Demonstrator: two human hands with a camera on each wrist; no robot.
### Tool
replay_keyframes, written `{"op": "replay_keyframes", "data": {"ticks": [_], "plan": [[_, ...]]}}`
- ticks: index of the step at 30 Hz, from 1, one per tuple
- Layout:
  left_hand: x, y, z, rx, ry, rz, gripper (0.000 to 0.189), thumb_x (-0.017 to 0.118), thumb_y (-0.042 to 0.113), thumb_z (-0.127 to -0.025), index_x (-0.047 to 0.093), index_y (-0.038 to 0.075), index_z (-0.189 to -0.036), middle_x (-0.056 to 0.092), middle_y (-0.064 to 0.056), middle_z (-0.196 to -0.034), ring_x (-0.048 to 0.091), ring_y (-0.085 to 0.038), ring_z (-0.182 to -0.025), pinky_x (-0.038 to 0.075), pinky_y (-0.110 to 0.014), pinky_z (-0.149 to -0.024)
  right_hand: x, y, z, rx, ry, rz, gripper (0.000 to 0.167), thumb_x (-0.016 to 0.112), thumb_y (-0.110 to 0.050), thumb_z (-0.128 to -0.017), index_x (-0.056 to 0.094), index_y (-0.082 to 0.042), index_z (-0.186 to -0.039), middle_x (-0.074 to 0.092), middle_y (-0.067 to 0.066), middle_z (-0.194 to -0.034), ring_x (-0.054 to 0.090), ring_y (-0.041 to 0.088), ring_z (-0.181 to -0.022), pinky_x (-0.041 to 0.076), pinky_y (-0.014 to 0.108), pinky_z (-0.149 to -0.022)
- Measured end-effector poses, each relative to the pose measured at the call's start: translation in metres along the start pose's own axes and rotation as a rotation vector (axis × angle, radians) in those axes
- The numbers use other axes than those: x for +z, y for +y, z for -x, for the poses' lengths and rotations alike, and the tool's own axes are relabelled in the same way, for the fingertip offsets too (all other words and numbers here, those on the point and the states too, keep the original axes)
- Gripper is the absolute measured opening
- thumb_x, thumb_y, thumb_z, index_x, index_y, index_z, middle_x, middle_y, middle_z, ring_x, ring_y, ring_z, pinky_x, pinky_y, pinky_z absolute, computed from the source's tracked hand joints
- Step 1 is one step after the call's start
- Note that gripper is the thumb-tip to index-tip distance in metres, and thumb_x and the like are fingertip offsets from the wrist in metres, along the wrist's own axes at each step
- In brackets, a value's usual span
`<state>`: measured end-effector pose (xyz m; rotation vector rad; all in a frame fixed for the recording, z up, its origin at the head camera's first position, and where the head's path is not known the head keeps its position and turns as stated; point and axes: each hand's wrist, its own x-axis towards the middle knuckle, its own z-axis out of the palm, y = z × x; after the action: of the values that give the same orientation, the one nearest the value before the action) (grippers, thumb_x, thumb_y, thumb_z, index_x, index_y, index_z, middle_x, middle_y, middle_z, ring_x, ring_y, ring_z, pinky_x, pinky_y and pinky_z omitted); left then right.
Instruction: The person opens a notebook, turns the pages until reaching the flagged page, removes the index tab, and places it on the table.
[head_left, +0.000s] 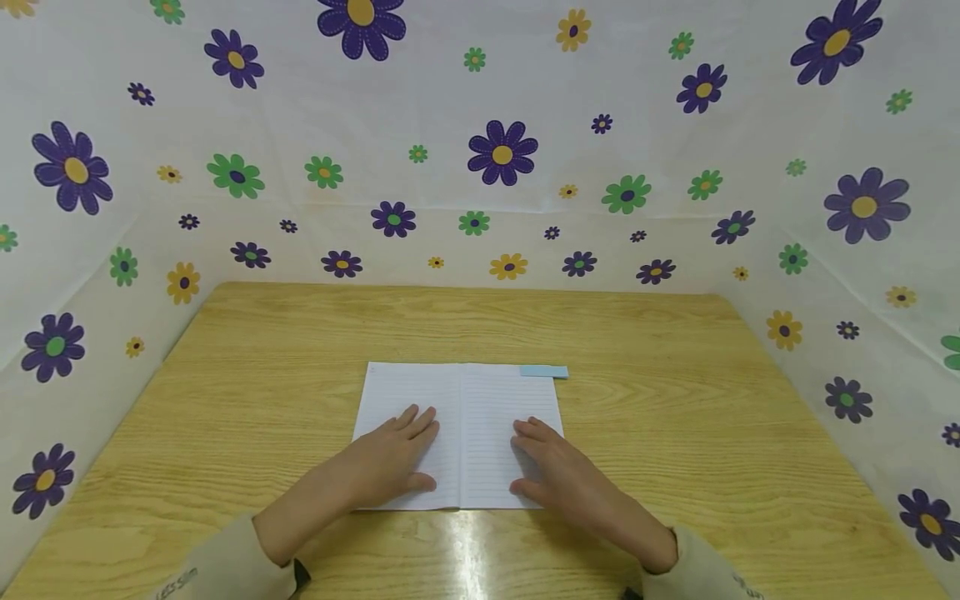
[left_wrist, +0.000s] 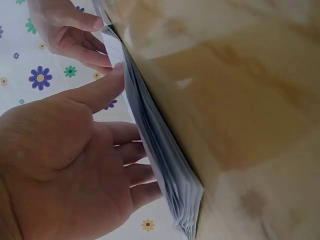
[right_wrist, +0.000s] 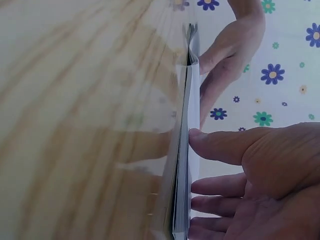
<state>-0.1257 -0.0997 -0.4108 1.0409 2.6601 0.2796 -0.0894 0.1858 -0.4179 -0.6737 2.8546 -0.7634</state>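
An open notebook [head_left: 487, 450] with lined pages lies flat on the wooden table, its centre fold pointing away from me. My left hand [head_left: 393, 458] rests on the left page, fingers extended toward the fold. On the right page lies my right hand [head_left: 558, 471], its thumb apart from the fingers. A light blue strip [head_left: 543, 372] sits at the top right corner and sticks out past the page edge. In the left wrist view the page stack [left_wrist: 160, 150] shows edge-on under the left fingertips. The right thumb [right_wrist: 215, 145] touches the page surface in the right wrist view.
The wooden table [head_left: 262, 358] extends around the notebook on all sides. White cloth walls [head_left: 420, 92] with printed flowers close it in at the back, left and right. Light sleeves [head_left: 240, 558] cover both forearms at the table's near side.
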Motion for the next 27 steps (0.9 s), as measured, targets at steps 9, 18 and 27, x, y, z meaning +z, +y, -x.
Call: {"op": "replay_keyframes", "data": {"ticks": [9,18,27], "plan": [[0.004,-0.012,0.004,-0.065,-0.005,0.023,0.092,0.07,0.05,-0.095,0.036,-0.013,-0.153,0.025,-0.03,-0.164,0.023,-0.046,-0.152,0.028,-0.058,-0.12,-0.003,0.001,0.001,-0.014,-0.022,-0.028,0.056,0.083,-0.014,-0.088,0.062,0.014,-0.132,0.05,0.029,-0.15,0.039,0.048,-0.144,0.037,0.059,-0.113],[-0.001,-0.03,0.025,-0.162,0.004,0.1,0.104,0.076,0.052,-0.088,0.034,-0.019,-0.151,0.022,-0.036,-0.162,0.019,-0.054,-0.15,0.027,-0.06,-0.119,-0.004,0.0,0.001,-0.019,-0.03,-0.029,0.056,0.083,-0.013,-0.088,0.062,0.014,-0.132,0.049,0.03,-0.15,0.038,0.049,-0.144,0.038,0.059,-0.112],[-0.005,-0.037,0.031,-0.184,0.0,0.176,0.108,0.081,0.051,-0.084,0.033,-0.019,-0.151,0.02,-0.037,-0.162,0.015,-0.056,-0.15,0.027,-0.064,-0.117,-0.005,0.0,0.003,-0.014,-0.019,-0.019,0.057,0.083,-0.015,-0.088,0.062,0.014,-0.132,0.05,0.029,-0.149,0.039,0.048,-0.144,0.038,0.059,-0.112]]}}
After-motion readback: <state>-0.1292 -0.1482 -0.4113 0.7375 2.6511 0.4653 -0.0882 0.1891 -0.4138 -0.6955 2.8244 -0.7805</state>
